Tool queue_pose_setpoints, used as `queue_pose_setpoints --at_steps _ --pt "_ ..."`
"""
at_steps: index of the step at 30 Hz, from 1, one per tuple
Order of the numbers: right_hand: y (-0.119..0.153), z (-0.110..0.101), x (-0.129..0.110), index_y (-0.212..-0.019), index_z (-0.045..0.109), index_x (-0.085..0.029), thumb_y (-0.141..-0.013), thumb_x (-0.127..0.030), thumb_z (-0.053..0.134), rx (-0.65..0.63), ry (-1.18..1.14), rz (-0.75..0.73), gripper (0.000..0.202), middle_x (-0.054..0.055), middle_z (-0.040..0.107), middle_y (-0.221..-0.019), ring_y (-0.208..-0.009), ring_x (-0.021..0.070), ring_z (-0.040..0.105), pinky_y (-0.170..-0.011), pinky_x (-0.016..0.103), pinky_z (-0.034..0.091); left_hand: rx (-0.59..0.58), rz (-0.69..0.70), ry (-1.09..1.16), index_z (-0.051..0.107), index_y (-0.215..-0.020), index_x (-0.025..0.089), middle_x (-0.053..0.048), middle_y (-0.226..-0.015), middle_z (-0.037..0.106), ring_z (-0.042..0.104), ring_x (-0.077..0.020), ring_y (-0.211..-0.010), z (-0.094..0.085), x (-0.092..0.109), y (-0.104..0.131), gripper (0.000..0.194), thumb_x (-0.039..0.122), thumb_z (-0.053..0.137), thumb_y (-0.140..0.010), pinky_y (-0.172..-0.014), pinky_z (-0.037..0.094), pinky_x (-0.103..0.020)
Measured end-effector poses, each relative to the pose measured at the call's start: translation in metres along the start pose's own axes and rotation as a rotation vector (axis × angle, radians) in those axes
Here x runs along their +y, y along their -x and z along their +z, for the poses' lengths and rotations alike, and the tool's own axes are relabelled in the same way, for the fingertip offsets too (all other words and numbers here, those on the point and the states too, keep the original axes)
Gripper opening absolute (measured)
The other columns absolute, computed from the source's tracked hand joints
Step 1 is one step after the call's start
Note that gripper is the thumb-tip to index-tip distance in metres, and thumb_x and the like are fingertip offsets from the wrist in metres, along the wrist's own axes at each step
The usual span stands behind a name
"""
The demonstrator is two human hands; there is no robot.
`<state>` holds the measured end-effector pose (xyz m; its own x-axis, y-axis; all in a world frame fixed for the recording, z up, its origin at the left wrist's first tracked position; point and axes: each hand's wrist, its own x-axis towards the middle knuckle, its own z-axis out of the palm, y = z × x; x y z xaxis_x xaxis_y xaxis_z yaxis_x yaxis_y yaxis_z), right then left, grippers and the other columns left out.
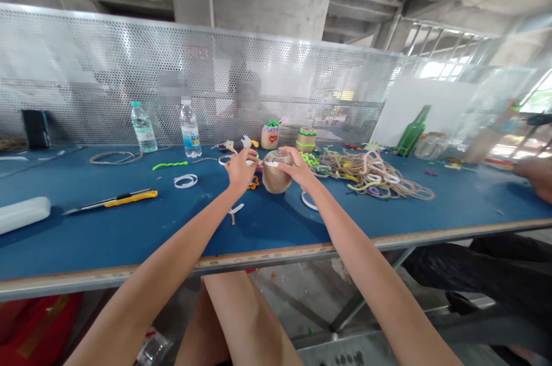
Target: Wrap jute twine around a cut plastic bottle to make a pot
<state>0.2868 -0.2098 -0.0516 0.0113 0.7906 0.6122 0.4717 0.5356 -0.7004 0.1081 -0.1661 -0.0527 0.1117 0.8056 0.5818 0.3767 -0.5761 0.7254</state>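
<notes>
A round jar covered in tan twine [276,180] stands on the blue table in front of me. My right hand [297,168] is closed around its upper right side, thumb in front and fingers over the top. A short white strip [271,164] lies against the jar near the right thumb. Just left of the jar, my left hand [242,169] is pinched near a piece of white strip, its fingertips close to the jar's side. An orange bent pipe cleaner [253,183] lies below the left hand. A white ring of strip [309,200] is partly hidden by my right forearm.
A yellow utility knife [131,197] lies at left, blade out. Two water bottles [144,128] stand behind. Decorated twine jars [270,137] stand at the back. Tangled cords [379,173] spread at right, near a green bottle [413,133]. Another person's hand [537,176] rests far right.
</notes>
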Motion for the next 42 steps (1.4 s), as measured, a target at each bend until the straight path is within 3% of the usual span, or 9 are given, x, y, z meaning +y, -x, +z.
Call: queue_pose_setpoints --at_steps 5,8,15,22,30,35,42 --pt "-0.001 0.002 -0.001 -0.115 0.051 -0.026 -0.069 -0.036 0.067 -0.039 -0.019 -0.032 0.05 0.004 0.056 -0.123 -0.117 0.0255 0.05 -0.103 0.041 0.036 -0.028 -0.111 0.141 0.06 -0.106 0.012 -0.006 -0.098 0.064 0.064 -0.0161 -0.082 0.0 -0.021 -0.013 0.022 0.03 0.058 -0.093 -0.075 0.056 -0.035" --pt "-0.003 0.002 0.005 -0.116 0.051 -0.025 -0.071 -0.037 0.064 -0.016 -0.04 -0.004 0.048 0.004 0.056 -0.122 -0.115 0.025 0.051 -0.103 0.042 0.037 -0.057 -0.096 0.211 0.059 -0.109 0.012 -0.007 -0.102 0.064 0.064 -0.0174 -0.087 0.0 -0.021 -0.015 0.023 0.029 0.057 -0.093 -0.077 0.056 -0.036" --pt "-0.006 0.0 0.014 -0.117 0.052 -0.027 -0.071 -0.042 0.065 -0.032 -0.122 0.044 0.05 0.003 0.056 -0.122 -0.115 0.0233 0.052 -0.102 0.039 0.039 -0.246 0.025 0.322 0.062 -0.105 0.012 -0.007 -0.102 0.065 0.065 -0.0183 -0.091 0.009 -0.012 -0.009 0.02 0.027 0.06 -0.091 -0.081 0.055 -0.038" --pt "-0.006 0.0 0.013 -0.117 0.052 -0.027 -0.07 -0.043 0.065 -0.053 -0.174 0.054 0.051 0.003 0.056 -0.123 -0.116 0.0235 0.051 -0.102 0.039 0.039 -0.225 0.055 0.255 0.062 -0.099 0.011 -0.005 -0.095 0.065 0.064 -0.0155 -0.082 0.003 -0.018 -0.011 0.018 0.028 0.059 -0.092 -0.074 0.056 -0.034" --pt "-0.005 0.0 0.009 -0.115 0.052 -0.027 -0.069 -0.041 0.064 -0.048 -0.178 0.062 0.05 0.003 0.055 -0.12 -0.114 0.0237 0.05 -0.103 0.039 0.037 -0.192 0.036 0.143 0.062 -0.101 0.012 -0.007 -0.104 0.063 0.062 -0.018 -0.091 0.007 -0.017 -0.013 0.018 0.027 0.06 -0.091 -0.08 0.054 -0.037" --pt "-0.005 0.0 0.009 -0.115 0.051 -0.026 -0.067 -0.042 0.064 -0.046 -0.175 0.063 0.051 0.004 0.054 -0.124 -0.118 0.0249 0.049 -0.105 0.04 0.035 -0.217 -0.037 0.217 0.061 -0.101 0.012 -0.006 -0.103 0.063 0.063 -0.0176 -0.09 0.004 -0.014 -0.011 0.017 0.026 0.06 -0.091 -0.079 0.055 -0.036" --pt "-0.004 0.001 0.009 -0.115 0.05 -0.027 -0.07 -0.04 0.063 -0.056 -0.166 0.058 0.049 0.003 0.055 -0.122 -0.118 0.0241 0.049 -0.106 0.041 0.034 -0.315 -0.271 0.426 0.059 -0.11 0.013 -0.007 -0.105 0.063 0.064 -0.0169 -0.087 0.005 -0.011 -0.004 0.023 0.027 0.058 -0.093 -0.075 0.056 -0.034"
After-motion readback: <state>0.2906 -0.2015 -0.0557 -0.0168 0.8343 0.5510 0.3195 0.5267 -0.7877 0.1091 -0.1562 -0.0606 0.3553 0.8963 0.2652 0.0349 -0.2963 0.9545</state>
